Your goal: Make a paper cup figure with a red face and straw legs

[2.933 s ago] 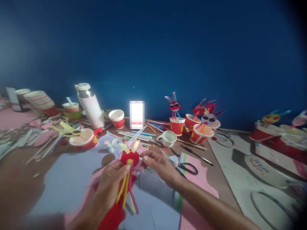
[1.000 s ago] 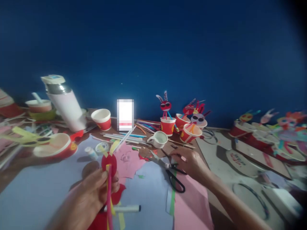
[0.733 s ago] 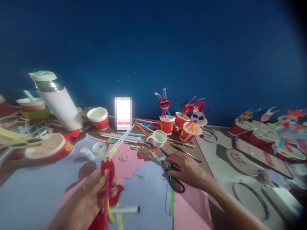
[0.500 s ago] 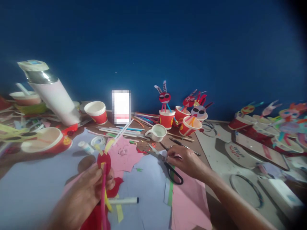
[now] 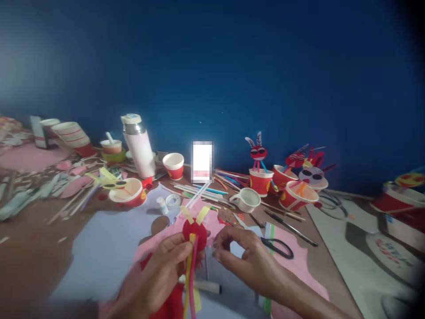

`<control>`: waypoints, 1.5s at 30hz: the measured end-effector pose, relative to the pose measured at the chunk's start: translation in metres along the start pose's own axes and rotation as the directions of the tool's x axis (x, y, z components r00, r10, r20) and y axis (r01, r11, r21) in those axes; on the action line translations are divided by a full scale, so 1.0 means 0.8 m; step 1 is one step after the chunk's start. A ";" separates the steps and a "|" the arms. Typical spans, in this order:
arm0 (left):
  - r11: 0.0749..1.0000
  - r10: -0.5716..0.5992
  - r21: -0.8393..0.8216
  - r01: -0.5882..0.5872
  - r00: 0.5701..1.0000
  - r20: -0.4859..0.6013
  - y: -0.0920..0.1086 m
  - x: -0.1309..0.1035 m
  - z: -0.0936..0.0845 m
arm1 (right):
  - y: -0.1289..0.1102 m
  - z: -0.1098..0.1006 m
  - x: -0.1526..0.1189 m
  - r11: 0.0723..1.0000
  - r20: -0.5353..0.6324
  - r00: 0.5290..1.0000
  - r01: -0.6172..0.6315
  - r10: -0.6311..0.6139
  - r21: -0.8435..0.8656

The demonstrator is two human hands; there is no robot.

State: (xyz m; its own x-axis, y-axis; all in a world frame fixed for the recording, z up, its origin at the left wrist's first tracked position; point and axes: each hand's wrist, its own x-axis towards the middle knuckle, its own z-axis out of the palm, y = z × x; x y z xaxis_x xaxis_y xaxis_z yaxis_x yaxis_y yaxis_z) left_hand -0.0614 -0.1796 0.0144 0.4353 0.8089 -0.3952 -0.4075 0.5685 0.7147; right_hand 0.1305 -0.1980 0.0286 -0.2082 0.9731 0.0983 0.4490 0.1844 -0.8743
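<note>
My left hand [image 5: 166,266] is closed on a red paper disc [image 5: 201,232] with two yellow paper pieces sticking up from its top. A yellow strip [image 5: 188,274] and a pink strip [image 5: 193,288] hang down from the disc past my fingers. Just right of the disc is my right hand [image 5: 252,261], its thumb and fingertips drawn together; anything between them is too small to make out. Black-handled scissors [image 5: 291,252] lie beyond my right hand, partly hidden by it. A capped white marker [image 5: 212,287] rests below the disc on pale blue paper [image 5: 96,248].
A white flask [image 5: 141,150], a red paper cup [image 5: 173,166] and a bright blurred-out screen [image 5: 202,159] stand along the blue wall. A small white cup [image 5: 249,200] sits ahead, near red cups [image 5: 261,182] holding paper figures. A black pen [image 5: 294,229] lies on the right.
My right hand has moved away from the scissors, leftward to beside the red disc. The disc now faces me more fully. The view has shifted, showing more of the table's left side.
</note>
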 end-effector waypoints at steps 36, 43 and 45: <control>1.000 -0.016 -0.015 0.015 0.999 -0.051 -0.010 0.010 -0.011 | 0.025 0.018 0.019 0.947 -0.013 0.990 0.134 -0.144 -0.292; 1.000 -0.008 -0.014 0.007 0.999 -0.053 -0.014 0.012 -0.016 | 0.018 0.016 0.019 0.966 -0.051 0.996 0.056 -0.071 -0.252; 1.000 -0.010 -0.017 0.009 0.999 -0.048 -0.015 0.012 -0.016 | 0.018 0.015 0.020 0.962 -0.049 0.987 0.138 -0.154 -0.234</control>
State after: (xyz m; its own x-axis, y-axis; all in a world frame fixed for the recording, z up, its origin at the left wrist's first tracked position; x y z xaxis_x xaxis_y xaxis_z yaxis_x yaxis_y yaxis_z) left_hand -0.0625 -0.1767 -0.0052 0.3999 0.8097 -0.4296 -0.4170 0.5781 0.7014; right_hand 0.1233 -0.1817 0.0117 -0.2315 0.9389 0.2548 0.6066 0.3441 -0.7167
